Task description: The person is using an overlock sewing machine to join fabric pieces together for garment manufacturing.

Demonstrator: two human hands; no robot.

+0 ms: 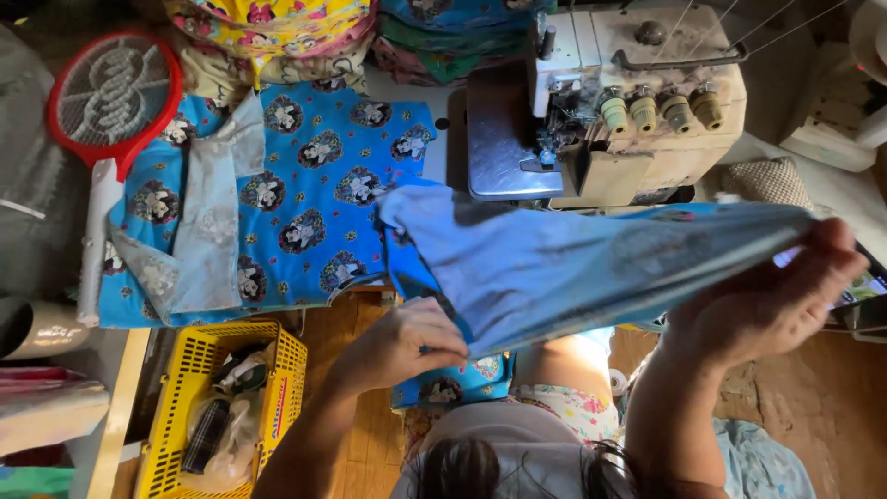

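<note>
Stretched between both hands, in front of the sewing machine and above the lap: one light blue piece of cotton fabric, reverse side up (pixel 573 268), with a strip of its blue printed face showing along the lower edge. Left hand (pixel 402 346) closed on the lower left part of the fabric, fingers curled in and pressed against the thumb, pinching the cloth. Right hand (pixel 771 296) raised at the far right end, fingers extended and pressed against the thumb, clamping the folded edge of the fabric between them. Fabric taut and roughly level from one grip to the other, its upper left corner free and hanging just over the table edge. Behind the fabric, on the table: one cream-coloured overlock sewing machine (pixel 647 102) with four tension knobs in a row. To the left, flat on the table: one blue garment panel printed with round cartoon motifs (pixel 305 194), with one pale grey fabric piece (pixel 208 222) laid across it. Resting at the far left: one red-framed electric fly swatter with a white handle (pixel 111 102). Below the table, near the left forearm: one yellow plastic basket (pixel 166 434) holding bags and scraps.
</note>
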